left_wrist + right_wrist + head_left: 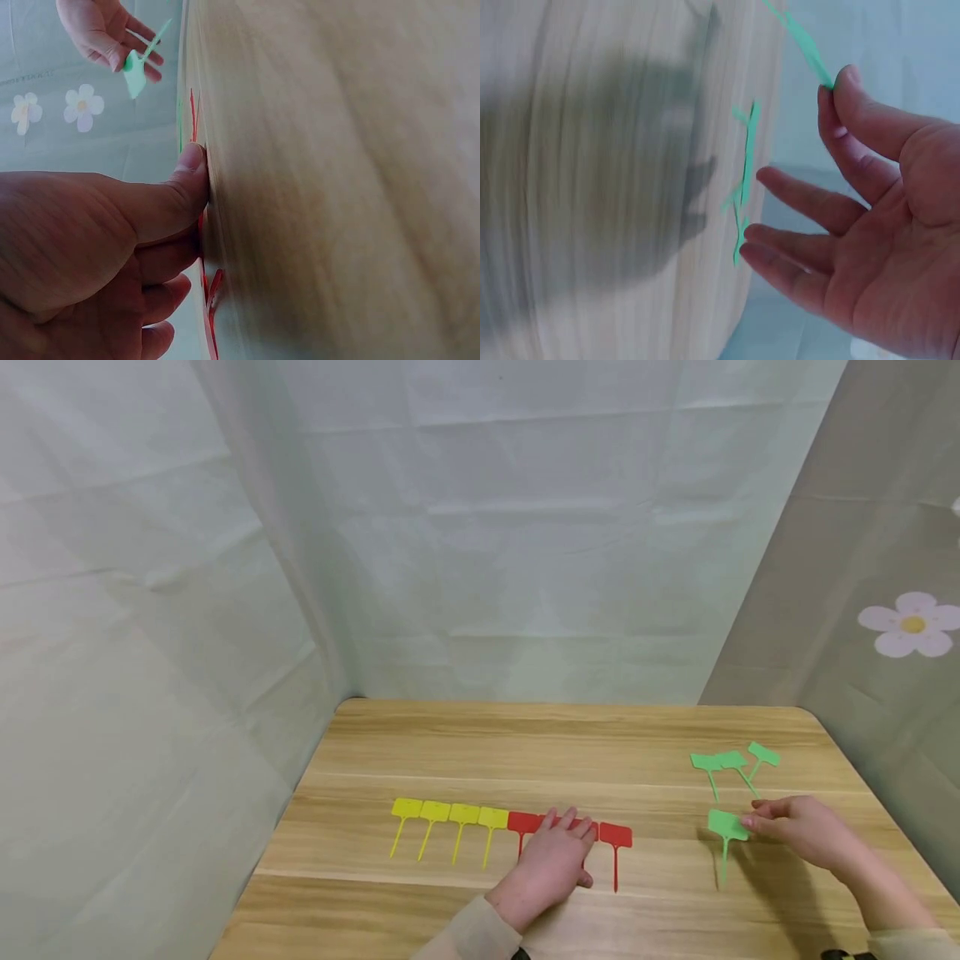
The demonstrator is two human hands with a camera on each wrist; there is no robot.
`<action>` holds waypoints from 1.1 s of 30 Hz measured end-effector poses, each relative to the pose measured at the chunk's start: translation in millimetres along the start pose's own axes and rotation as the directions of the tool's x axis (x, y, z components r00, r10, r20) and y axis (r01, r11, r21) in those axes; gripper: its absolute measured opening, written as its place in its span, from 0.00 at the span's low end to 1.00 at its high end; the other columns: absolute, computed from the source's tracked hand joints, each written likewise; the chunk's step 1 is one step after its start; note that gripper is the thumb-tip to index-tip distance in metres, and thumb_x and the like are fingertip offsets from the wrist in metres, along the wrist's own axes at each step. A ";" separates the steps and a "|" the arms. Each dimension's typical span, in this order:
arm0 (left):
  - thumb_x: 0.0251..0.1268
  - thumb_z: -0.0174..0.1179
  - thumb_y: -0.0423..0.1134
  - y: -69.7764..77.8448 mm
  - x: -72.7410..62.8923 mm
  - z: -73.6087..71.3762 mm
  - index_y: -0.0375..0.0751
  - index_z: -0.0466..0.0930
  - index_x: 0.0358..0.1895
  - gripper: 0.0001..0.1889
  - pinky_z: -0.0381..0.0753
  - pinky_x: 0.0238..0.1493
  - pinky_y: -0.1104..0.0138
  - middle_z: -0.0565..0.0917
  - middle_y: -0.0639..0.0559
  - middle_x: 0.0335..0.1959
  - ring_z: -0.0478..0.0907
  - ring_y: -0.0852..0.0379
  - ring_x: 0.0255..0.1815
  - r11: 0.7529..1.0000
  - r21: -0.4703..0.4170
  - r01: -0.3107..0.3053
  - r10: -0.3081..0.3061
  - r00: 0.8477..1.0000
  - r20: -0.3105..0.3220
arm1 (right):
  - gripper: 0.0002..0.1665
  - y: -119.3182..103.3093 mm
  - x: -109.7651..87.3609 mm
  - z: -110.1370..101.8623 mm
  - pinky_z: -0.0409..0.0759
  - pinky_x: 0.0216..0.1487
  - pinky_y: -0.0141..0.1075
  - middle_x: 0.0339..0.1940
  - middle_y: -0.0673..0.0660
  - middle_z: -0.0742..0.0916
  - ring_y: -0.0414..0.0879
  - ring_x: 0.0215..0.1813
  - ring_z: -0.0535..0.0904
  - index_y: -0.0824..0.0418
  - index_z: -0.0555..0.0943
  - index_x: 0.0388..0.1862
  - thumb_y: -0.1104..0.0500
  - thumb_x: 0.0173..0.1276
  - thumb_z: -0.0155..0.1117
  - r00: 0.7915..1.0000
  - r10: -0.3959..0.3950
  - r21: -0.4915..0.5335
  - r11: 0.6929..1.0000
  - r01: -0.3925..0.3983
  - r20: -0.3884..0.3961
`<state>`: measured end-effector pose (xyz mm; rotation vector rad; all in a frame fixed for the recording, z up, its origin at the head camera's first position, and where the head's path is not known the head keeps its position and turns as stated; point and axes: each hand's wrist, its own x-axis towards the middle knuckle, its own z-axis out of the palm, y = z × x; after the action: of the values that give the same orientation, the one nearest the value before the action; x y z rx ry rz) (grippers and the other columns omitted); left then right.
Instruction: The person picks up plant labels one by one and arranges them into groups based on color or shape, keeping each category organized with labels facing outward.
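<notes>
A green T-shaped plant label [727,825] is held above the table by one edge, pinched between thumb and forefinger of my right hand [806,831]. The right wrist view shows that label [808,46] at the fingertips, the other fingers spread. My left hand [550,860] rests on a row of red labels [616,836], its fingers lying over the middle ones and partly hiding them. Joined to the red row on its left are several yellow labels [406,808], stems toward me. Beyond my right hand lie three more green labels [731,761], loosely overlapping.
The wooden table [525,743] has rounded far corners. Pale cloth [540,552] hangs behind it and along the left side. A grey-green cloth with a white flower print [912,625] hangs on the right.
</notes>
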<state>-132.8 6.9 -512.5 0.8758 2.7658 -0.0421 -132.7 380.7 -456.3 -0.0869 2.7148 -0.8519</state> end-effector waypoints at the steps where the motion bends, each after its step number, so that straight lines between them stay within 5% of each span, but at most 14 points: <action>1: 0.66 0.72 0.61 0.0 0.2 -0.2 0.59 0.73 0.80 0.40 0.56 0.84 0.58 0.70 0.65 0.80 0.59 0.59 0.85 1.000 -0.003 0.001 -0.001 1.000 0.001 | 0.20 -3.7 0.7 4.5 0.79 0.59 0.67 0.70 0.82 0.76 0.85 0.71 0.67 0.60 0.88 0.40 0.46 0.84 0.61 1.000 -0.024 0.022 0.999 0.024 0.004; 5: 0.66 0.71 0.61 -0.2 0.0 -1.0 0.58 0.72 0.80 0.40 0.56 0.84 0.58 0.70 0.65 0.80 0.59 0.58 0.85 1.000 0.000 0.001 -0.001 1.000 0.001 | 0.17 -19.6 4.1 23.4 0.72 0.64 0.73 0.75 0.83 0.70 0.87 0.75 0.59 0.60 0.86 0.41 0.49 0.84 0.61 0.995 -0.096 0.103 0.990 0.095 0.009; 12: 0.65 0.72 0.60 0.5 -0.8 -1.6 0.59 0.73 0.80 0.39 0.56 0.84 0.58 0.71 0.65 0.80 0.59 0.59 0.85 1.000 -0.014 0.008 -0.008 1.000 0.003 | 0.12 -41.5 14.4 52.6 0.37 0.67 0.87 0.80 0.87 0.55 0.89 0.79 0.31 0.62 0.87 0.41 0.53 0.79 0.67 0.988 -0.152 0.225 0.963 0.150 -0.010; 27: 0.65 0.72 0.60 2.0 0.0 -1.3 0.60 0.74 0.79 0.39 0.56 0.84 0.59 0.71 0.66 0.80 0.59 0.59 0.85 1.000 -0.022 0.014 -0.014 1.000 0.008 | 0.10 -47.9 28.0 86.6 0.41 0.65 0.88 0.78 0.90 0.55 0.90 0.78 0.32 0.54 0.88 0.33 0.53 0.76 0.70 0.978 -0.197 0.104 0.973 0.204 -0.073; 33: 0.65 0.73 0.60 1.3 -2.0 -0.7 0.59 0.74 0.79 0.39 0.56 0.84 0.59 0.71 0.65 0.79 0.59 0.59 0.84 1.000 -0.009 0.008 -0.008 1.000 0.000 | 0.13 -49.7 27.2 90.9 0.35 0.68 0.86 0.78 0.90 0.54 0.90 0.78 0.32 0.54 0.86 0.31 0.51 0.77 0.70 0.980 -0.175 0.078 0.980 0.182 -0.089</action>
<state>-130.6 7.0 -511.3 0.8621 2.7678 -0.0308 -133.3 285.9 -506.2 -0.2879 2.7734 -1.0434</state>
